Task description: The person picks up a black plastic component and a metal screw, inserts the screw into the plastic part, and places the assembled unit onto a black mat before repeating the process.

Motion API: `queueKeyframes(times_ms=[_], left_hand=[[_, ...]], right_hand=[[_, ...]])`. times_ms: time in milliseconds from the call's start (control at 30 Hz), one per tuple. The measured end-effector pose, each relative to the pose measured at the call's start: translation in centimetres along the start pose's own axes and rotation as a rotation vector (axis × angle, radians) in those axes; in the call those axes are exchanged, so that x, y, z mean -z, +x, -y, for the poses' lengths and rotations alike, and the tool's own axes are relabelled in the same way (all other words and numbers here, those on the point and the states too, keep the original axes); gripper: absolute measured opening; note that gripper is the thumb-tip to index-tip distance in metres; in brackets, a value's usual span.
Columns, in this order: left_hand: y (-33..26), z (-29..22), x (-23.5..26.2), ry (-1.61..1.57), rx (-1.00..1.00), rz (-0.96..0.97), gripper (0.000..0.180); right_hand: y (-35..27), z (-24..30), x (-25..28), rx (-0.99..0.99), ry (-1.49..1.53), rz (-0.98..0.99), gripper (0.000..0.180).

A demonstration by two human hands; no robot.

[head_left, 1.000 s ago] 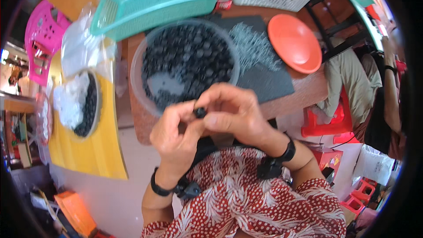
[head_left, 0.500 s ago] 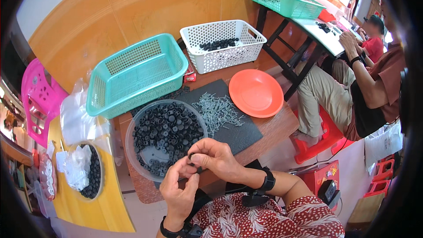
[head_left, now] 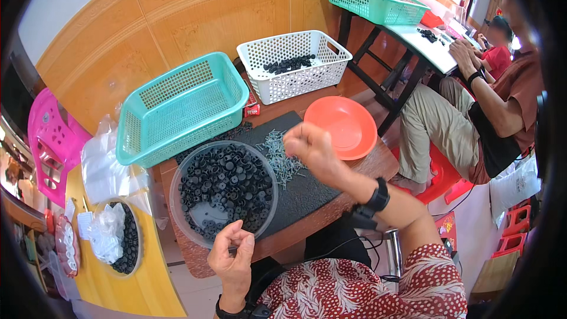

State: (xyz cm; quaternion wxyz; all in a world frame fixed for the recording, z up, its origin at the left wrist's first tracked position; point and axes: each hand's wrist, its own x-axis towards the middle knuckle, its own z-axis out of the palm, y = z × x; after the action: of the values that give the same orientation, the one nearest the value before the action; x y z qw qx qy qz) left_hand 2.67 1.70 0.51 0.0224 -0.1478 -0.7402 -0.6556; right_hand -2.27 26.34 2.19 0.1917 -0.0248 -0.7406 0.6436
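Note:
My left hand is at the near rim of a round clear tub of small black plastic caps. Its fingers are loosely curled, the thumb stands apart from them, and nothing shows between. My right hand is over the black mat, between a pile of small silvery screws and a round orange plastic plate. Its fingers are drawn together and slightly smeared by motion; whatever they may hold is hidden.
Behind the tub are a teal basket and a white basket with black parts. A yellow table at left bears another tub of black parts under plastic bags. At right a person sits at a white-topped table.
My hands have parted. The right one has moved up and away over the mat, while the left has stayed by the tub with its fingers slightly lower. The small black part between them no longer shows.

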Motion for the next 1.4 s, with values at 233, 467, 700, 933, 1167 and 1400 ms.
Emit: queueKeyframes(times_ms=[233,467,700,933,1167,1400], left_hand=[[0.0,0.3,0.9,-0.036,0.068,-0.062,0.029],[-0.1,1.2,1.8,-0.112,0.143,-0.085,0.026],[0.3,-0.1,2.7,-0.119,0.085,-0.069,0.023],[0.2,-3.5,2.3,-0.235,0.024,-0.035,0.017],[0.3,-9.7,3.5,-0.195,-0.587,0.126,0.020],[-2.9,-16.6,3.3,-0.097,-0.706,0.056,0.014]], right_hand=[[12.4,-0.9,3.6,0.215,-0.415,-0.249,0.014],[21.3,-3.0,5.6,0.176,-0.812,-0.305,0.035],[16.9,-1.9,3.3,0.213,-0.738,-0.263,0.027],[3.3,3.0,-0.5,0.257,-0.174,0.043,0.012],[-4.9,11.6,0.2,0.781,0.145,0.464,0.013],[-10.2,18.0,-0.6,0.680,0.405,0.545,0.015]])
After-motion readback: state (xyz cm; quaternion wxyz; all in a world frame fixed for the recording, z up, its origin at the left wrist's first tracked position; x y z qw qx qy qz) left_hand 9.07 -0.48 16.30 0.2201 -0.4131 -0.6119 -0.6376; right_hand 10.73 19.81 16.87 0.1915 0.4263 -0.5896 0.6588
